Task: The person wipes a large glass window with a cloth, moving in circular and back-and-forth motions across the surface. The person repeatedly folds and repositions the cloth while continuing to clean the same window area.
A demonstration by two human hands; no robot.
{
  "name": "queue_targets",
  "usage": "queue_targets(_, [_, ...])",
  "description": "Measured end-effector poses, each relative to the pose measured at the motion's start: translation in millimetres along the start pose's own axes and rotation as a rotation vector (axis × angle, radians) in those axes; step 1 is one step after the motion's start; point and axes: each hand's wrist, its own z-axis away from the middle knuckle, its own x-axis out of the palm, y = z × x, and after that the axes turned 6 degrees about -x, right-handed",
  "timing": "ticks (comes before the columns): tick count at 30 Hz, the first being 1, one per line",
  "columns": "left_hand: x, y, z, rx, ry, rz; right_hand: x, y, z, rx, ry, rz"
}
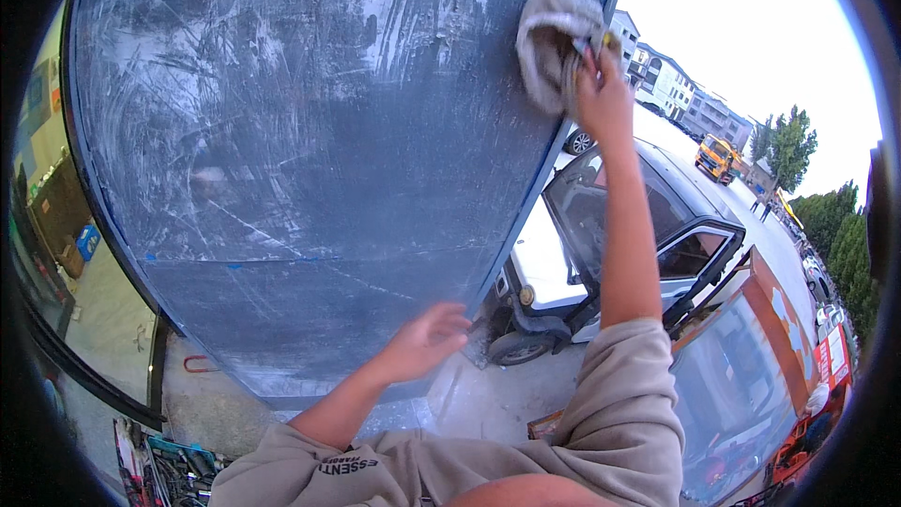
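Right hand (601, 99) clamps the grey cloth (554, 42) high on the dark panel (310, 131); left hand (427, 340) (open, empty) braces below.

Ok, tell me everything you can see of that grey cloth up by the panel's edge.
The grey cloth is a crumpled, soft-looking rag, bunched into a rounded wad with folds showing. The right hand pinches it in its grip, arm stretched up. It is pressed against the upper right corner of the big dark, scuffed panel, right beside the panel's blue edge. The left hand is nowhere near it.
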Motion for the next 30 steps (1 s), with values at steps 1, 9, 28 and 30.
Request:
queue_targets(1, [0,-1,1,0.009,0.006,-0.001,2,-1,22,0.095,-0.099,-0.033])
queue_targets(9, [-2,10,2,0.010,0.031,-0.028,-13,-15,31,0.088,-0.141,0.021])
queue_targets(28, [-20,-7,36,-0.004,0.161,0.054,8,-26,51,-0.062,-0.123,0.007])
queue_targets(30, [-18,-8,39,0.003,0.166,0.047,9,-36,-4,-0.012,-0.082,0.023])
